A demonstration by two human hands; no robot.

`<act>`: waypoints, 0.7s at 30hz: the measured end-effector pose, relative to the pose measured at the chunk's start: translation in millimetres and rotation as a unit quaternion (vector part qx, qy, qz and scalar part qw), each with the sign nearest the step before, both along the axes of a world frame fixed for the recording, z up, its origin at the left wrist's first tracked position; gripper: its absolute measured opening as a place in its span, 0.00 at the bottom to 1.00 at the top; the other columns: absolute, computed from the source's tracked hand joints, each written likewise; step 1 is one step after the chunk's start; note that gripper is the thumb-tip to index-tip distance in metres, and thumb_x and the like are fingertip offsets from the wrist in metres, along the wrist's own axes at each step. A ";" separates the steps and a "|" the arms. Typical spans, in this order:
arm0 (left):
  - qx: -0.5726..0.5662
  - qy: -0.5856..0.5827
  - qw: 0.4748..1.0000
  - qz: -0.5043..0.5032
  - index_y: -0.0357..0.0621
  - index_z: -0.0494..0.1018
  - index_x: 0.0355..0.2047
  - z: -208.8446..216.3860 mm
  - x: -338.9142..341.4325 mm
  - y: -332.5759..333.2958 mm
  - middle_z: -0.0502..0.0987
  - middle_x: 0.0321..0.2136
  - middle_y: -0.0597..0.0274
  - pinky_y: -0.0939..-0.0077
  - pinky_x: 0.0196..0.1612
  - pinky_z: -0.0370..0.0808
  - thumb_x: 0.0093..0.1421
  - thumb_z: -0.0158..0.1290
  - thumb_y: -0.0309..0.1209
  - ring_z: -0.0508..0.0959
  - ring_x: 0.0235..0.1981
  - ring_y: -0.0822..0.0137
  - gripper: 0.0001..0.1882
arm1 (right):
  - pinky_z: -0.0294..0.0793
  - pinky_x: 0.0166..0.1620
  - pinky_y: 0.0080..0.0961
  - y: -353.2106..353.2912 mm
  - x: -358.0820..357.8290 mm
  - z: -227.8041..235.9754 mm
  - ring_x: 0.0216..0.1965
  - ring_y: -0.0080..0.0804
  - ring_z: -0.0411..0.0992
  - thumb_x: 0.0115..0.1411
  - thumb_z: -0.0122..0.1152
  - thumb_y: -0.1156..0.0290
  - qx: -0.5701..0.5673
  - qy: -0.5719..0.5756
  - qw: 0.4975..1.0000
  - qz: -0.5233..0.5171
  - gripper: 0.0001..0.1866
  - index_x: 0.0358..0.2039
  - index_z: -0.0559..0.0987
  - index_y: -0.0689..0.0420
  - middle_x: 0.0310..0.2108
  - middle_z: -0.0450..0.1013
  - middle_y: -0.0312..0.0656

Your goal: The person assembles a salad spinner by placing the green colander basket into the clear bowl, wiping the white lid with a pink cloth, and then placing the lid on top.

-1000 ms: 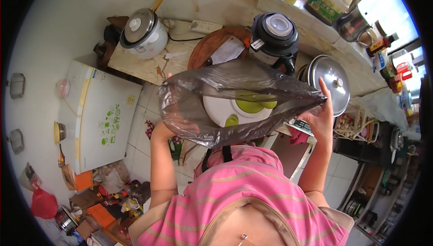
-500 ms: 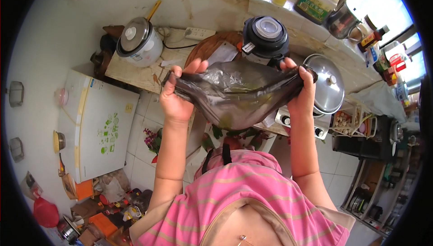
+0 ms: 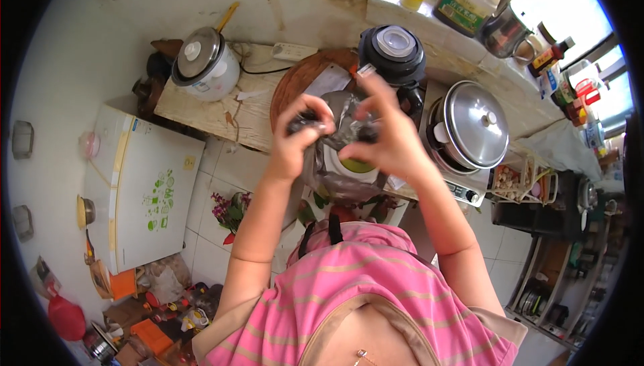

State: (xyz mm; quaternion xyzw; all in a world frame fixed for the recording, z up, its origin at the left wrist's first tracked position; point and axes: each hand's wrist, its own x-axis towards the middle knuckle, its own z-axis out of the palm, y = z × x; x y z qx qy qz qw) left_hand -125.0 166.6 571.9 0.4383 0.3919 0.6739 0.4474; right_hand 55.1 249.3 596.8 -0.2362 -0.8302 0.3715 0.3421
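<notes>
A dark, see-through plastic bag (image 3: 335,186) hangs gathered between my hands above the counter's front edge. My left hand (image 3: 298,139) is closed, its curled fingers round a bunched dark end of the bag. On the other side my right hand (image 3: 389,131) is smeared by motion, thumb and fingers bent round dark plastic; its grip on it is unclear. Between and below the hands, something white and green (image 3: 355,164) shows at the bag, its kind hard to make out. Behind them lie a round wooden board (image 3: 285,91) and a flat pale thing on it (image 3: 329,80).
A dark pressure cooker (image 3: 392,54) stands behind my right hand. To the right sits a lidded steel pot (image 3: 475,125) by a cooktop control (image 3: 464,192). A rice cooker (image 3: 206,64) is at the counter's left, near a power strip (image 3: 295,51). A white refrigerator (image 3: 157,192) stands left.
My hands have come together from wide apart. The bag, stretched between them before, is now bunched at the top and hangs lower. The right hand has moved furthest, leftward.
</notes>
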 end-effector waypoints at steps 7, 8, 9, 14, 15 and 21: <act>0.088 0.467 0.849 0.231 0.42 0.69 0.42 -5.1 10.2 -9.8 0.51 0.64 0.41 0.54 0.63 0.55 0.53 0.53 0.32 0.58 0.62 0.49 0.16 | 0.76 0.34 0.35 -9.7 -23.5 -11.7 0.29 0.47 0.77 0.48 0.68 0.69 -0.046 -0.036 0.998 0.012 0.13 0.35 0.82 0.58 0.26 0.78 0.49; 0.086 0.468 0.848 0.234 0.42 0.69 0.42 -5.6 11.1 -9.6 0.51 0.64 0.41 0.54 0.63 0.55 0.53 0.53 0.32 0.58 0.62 0.49 0.16 | 0.75 0.34 0.33 -5.4 -21.7 -15.0 0.27 0.45 0.77 0.48 0.67 0.71 -0.067 -0.049 0.996 0.025 0.10 0.32 0.82 0.60 0.26 0.77 0.50; 0.104 0.327 0.920 0.188 0.42 0.64 0.50 -5.9 13.2 -8.3 0.50 0.65 0.41 0.54 0.65 0.52 0.51 0.55 0.30 0.55 0.64 0.50 0.25 | 0.75 0.33 0.32 -2.4 -21.1 -17.0 0.26 0.44 0.77 0.48 0.66 0.73 -0.083 -0.036 0.996 0.023 0.09 0.31 0.82 0.60 0.25 0.77 0.50; 0.098 0.202 0.971 0.076 0.43 0.44 0.68 -36.0 -6.2 -8.3 0.48 0.68 0.47 0.54 0.68 0.49 0.46 0.68 0.37 0.55 0.67 0.53 0.57 | 0.74 0.34 0.28 -2.1 -25.4 -21.7 0.27 0.40 0.77 0.46 0.63 0.77 -0.097 0.019 0.995 -0.004 0.09 0.31 0.81 0.62 0.25 0.76 0.49; 0.024 0.217 0.973 0.079 0.44 0.49 0.68 -29.2 -0.1 -8.6 0.52 0.67 0.49 0.54 0.68 0.49 0.48 0.68 0.44 0.58 0.66 0.56 0.54 | 0.75 0.35 0.30 -0.2 -24.0 -20.7 0.30 0.41 0.77 0.47 0.67 0.76 -0.069 0.026 0.996 0.046 0.09 0.32 0.81 0.60 0.27 0.76 0.46; -0.004 0.146 0.989 -0.018 0.38 0.72 0.48 -64.2 -6.3 11.3 0.75 0.51 0.46 0.60 0.62 0.63 0.61 0.54 0.42 0.74 0.54 0.53 0.21 | 0.73 0.37 0.27 10.6 -15.7 -5.3 0.33 0.36 0.74 0.50 0.71 0.71 -0.020 0.042 0.989 0.138 0.11 0.33 0.81 0.59 0.30 0.75 0.41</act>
